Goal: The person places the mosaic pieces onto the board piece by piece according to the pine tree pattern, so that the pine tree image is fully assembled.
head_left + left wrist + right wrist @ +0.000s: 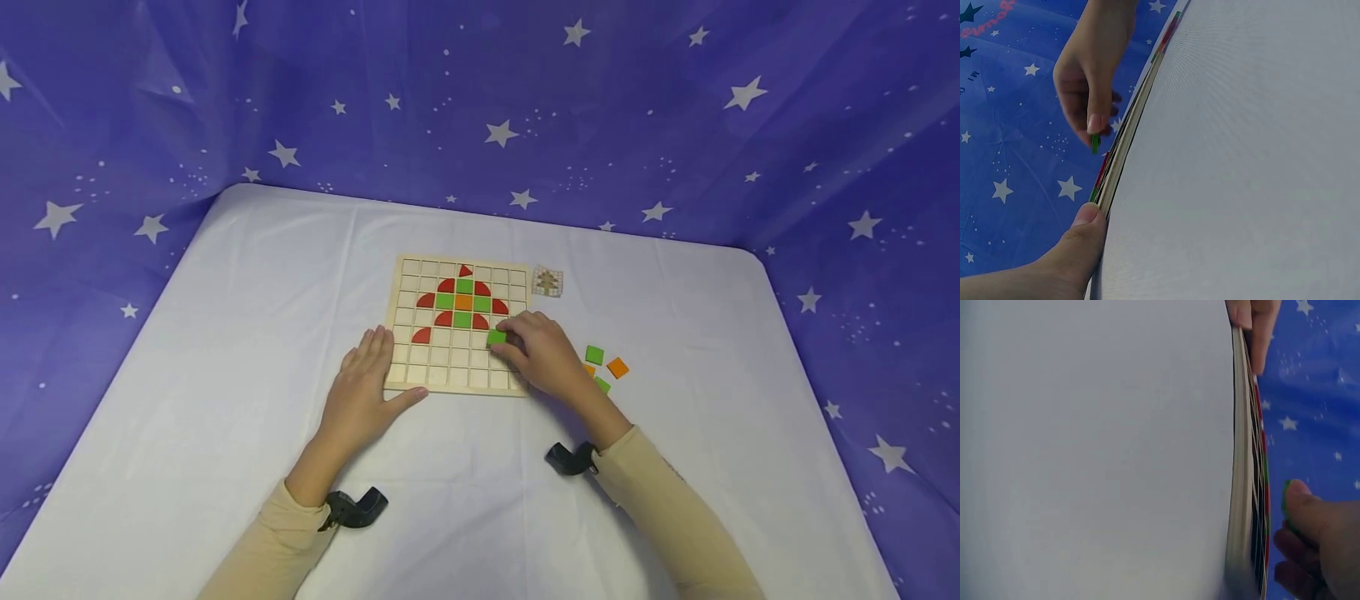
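Observation:
A wooden grid board (450, 375) lies on the table, partly filled with red quarter-round tiles (422, 335), a red triangle (466, 271), green square tiles (462, 319) and one orange square tile (464, 302). My right hand (546, 354) pinches a green square tile (497, 337) between thumb and fingers over the board's right side; the left wrist view shows that tile (1095, 144) above the board's surface. With fingers extended, my left hand (362, 396) rests at the board's left edge. Its thumb (1087, 215) lies against the front edge.
To the right of the board, beside my right wrist, lie loose green tiles (595, 355) and orange tiles (618, 367). A small pattern card (547, 282) with a tree-like figure sits by the top right corner. Star-printed blue cloth (501, 133) rises behind the white-covered table (285, 275).

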{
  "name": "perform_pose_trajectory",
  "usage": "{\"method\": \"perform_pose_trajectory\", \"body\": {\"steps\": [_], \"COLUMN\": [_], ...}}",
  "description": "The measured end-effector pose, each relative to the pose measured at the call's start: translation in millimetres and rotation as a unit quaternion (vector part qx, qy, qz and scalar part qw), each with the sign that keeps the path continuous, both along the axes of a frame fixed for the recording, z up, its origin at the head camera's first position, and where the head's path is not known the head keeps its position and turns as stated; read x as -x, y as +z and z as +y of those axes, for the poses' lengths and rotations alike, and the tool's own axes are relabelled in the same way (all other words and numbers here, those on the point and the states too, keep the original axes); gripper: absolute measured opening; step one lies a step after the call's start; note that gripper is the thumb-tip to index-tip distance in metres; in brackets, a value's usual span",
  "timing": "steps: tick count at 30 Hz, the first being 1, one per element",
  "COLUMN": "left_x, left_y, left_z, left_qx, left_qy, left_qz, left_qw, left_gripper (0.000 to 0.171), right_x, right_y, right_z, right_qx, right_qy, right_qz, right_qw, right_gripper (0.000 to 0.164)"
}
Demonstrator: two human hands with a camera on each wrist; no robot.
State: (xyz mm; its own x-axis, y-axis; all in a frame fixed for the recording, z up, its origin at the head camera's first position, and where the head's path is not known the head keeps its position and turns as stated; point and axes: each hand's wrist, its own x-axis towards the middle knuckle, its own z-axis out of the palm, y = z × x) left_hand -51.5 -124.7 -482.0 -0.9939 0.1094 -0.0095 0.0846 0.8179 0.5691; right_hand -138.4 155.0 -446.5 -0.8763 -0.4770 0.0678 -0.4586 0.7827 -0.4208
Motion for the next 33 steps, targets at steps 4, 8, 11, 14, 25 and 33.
{"method": "perform_pose_trajectory", "body": {"steps": [4,8,11,14,25,33], "left_x": [0.2,0.9,1.4,1.5,0.1,-0.1], "left_y": [0.5,0.8,1.6,2.2,1.6,2.0], "left_z": [-0.7,-0.7,-0.3,-0.4,-1.7,-1.5], "left_qx": [0.002,0.004,0.005,0.007,0.006,0.008], "left_qy": [-0.001,-0.004,-0.006,-0.006,-0.006,-0.006], "left_qz": [0.0,0.004,0.004,0.002,0.009,0.009], "left_qw": [1.0,1.0,1.0,1.0,0.9999,0.9999], "left_gripper": [0.106,0.106,0.107,0.107,0.107,0.107], "right_x": [1.5,1.9,3.2,4.8,6.8,6.5], "right_y": [-1.5,-2.5,-4.3,-6.2,-6.6,-6.0], "right_z": [-24.1,-41.8,-50.6,-56.9,-70.3,-73.1], "right_qx": [-0.016,-0.023,-0.024,-0.021,-0.021,-0.03], "right_qy": [0.022,0.038,0.049,0.062,0.083,0.083], "right_qz": [0.0,0.005,0.017,0.025,0.022,0.025], "right_qw": [1.0,0.999,0.998,0.998,0.996,0.996], "right_gripper": [0.036,0.035,0.033,0.033,0.033,0.035]}}
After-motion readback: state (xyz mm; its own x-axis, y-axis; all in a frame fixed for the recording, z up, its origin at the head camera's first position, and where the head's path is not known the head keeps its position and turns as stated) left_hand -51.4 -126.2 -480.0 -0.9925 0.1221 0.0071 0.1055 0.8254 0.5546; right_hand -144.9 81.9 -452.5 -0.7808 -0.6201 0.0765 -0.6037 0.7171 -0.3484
